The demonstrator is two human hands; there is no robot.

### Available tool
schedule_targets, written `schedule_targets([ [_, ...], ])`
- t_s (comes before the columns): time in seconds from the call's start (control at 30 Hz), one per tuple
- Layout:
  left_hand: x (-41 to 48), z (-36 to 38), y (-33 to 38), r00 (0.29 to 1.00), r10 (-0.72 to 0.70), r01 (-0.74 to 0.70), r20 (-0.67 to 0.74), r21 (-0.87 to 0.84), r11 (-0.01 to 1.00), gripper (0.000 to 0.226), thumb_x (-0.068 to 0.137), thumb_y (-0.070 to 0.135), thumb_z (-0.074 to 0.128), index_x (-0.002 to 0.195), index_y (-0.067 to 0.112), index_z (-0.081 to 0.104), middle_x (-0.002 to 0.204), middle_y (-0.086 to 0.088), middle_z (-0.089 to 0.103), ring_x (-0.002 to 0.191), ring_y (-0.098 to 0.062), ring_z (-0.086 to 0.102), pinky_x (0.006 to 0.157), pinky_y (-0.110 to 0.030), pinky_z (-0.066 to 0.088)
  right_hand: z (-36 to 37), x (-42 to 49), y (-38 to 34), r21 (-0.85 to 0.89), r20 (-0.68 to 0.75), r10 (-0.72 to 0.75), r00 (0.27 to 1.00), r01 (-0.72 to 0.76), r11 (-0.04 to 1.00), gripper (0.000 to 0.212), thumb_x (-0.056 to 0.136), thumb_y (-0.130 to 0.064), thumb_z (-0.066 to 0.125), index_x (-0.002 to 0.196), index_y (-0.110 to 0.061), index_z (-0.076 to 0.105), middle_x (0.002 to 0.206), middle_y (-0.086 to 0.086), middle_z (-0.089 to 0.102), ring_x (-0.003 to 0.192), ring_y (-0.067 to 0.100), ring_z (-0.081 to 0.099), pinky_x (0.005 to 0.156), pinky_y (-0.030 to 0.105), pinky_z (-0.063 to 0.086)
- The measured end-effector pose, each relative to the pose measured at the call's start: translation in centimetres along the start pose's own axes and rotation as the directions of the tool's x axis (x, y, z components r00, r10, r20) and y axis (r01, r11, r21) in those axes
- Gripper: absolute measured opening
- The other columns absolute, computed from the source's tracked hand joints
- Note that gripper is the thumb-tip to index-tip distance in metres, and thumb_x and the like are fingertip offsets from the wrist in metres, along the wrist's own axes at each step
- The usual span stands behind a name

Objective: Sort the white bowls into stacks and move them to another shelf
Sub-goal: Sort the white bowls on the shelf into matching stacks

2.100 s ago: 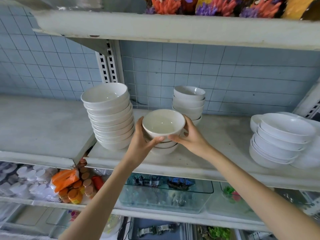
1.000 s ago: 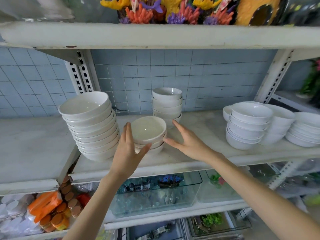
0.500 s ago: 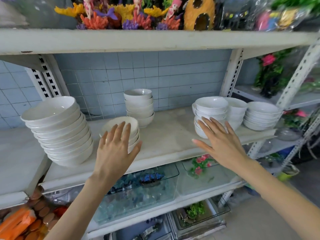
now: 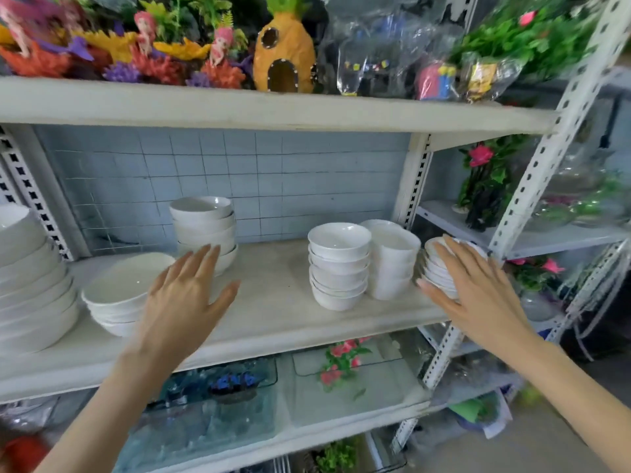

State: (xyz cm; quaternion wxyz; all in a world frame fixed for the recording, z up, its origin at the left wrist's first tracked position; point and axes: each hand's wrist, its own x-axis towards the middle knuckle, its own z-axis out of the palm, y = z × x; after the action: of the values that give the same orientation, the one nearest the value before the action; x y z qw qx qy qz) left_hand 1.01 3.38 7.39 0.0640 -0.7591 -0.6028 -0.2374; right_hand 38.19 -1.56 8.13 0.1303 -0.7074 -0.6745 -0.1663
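A: How far along does the sorting look?

B: Partway, as a guess. On the middle shelf (image 4: 273, 302) every white bowl in view sits in a stack. There is a tall stack of wide bowls (image 4: 30, 285) at the far left, with a short stack (image 4: 116, 295) just beside it. A back stack (image 4: 205, 227) stands near the tiled wall. Toward the right end come a stack of small bowls (image 4: 338, 264), a taller white stack (image 4: 392, 261) behind it, and a shallow stack (image 4: 440, 271) at the shelf's end.

A: And the person's hands?

B: Both hold nothing. The left hand (image 4: 181, 298) hovers in front of the short stack, fingers straight and slightly spread. The right hand (image 4: 478, 288) is flat and spread over the shallow stack; whether it touches the bowls cannot be told.

A: So what is left?

B: The stacking seems largely done. The carrying looks unfinished, since all the stacks share one shelf, and the view does not settle which ones count as moved. The right-hand group is likely next, starting with the shallow stack
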Motion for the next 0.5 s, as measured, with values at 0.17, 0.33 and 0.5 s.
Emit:
schedule_targets([
  [0.17,4.6,0.5,2.9,0.999,-0.041,0.042,0.016,-0.044,0.998,0.062,0.094,0.042,0.048,0.146,0.011,0.033,0.150,-0.010,0.037,0.136,-0.030,0.036,0.108,-0.048,0.029,-1.6,3.7,4.6,0.080,-0.004,0.002,1.000,-0.002,0.997,0.086,0.083,-0.075,0.008,0.149,-0.020,0.018,0.157,0.000,0.015,0.145,0.019,0.013,0.116,0.045,0.012],
  [0.33,10.8,1.2,4.7,1.000,-0.007,0.007,-0.002,-0.063,0.998,0.062,0.094,0.044,0.046,0.146,0.013,0.032,0.151,-0.008,0.036,0.137,-0.028,0.033,0.107,-0.047,0.029,-1.8,8.1,7.1,0.148,-0.002,-0.040,0.999,0.040,0.988,0.078,0.085,-0.061,0.025,0.150,-0.020,0.012,0.158,-0.003,0.011,0.144,0.016,0.010,0.117,0.039,0.014],
  [0.5,17.0,4.0,5.9,0.988,0.085,-0.080,0.126,-0.040,0.996,0.062,0.095,0.046,0.043,0.149,0.020,0.025,0.154,-0.001,0.031,0.138,-0.024,0.032,0.108,-0.043,0.029,0.4,13.2,8.4,0.215,0.043,-0.053,0.998,0.043,0.976,0.075,0.087,-0.057,0.033,0.150,-0.022,0.014,0.157,-0.006,0.015,0.142,0.014,0.019,0.111,0.030,0.022],
])
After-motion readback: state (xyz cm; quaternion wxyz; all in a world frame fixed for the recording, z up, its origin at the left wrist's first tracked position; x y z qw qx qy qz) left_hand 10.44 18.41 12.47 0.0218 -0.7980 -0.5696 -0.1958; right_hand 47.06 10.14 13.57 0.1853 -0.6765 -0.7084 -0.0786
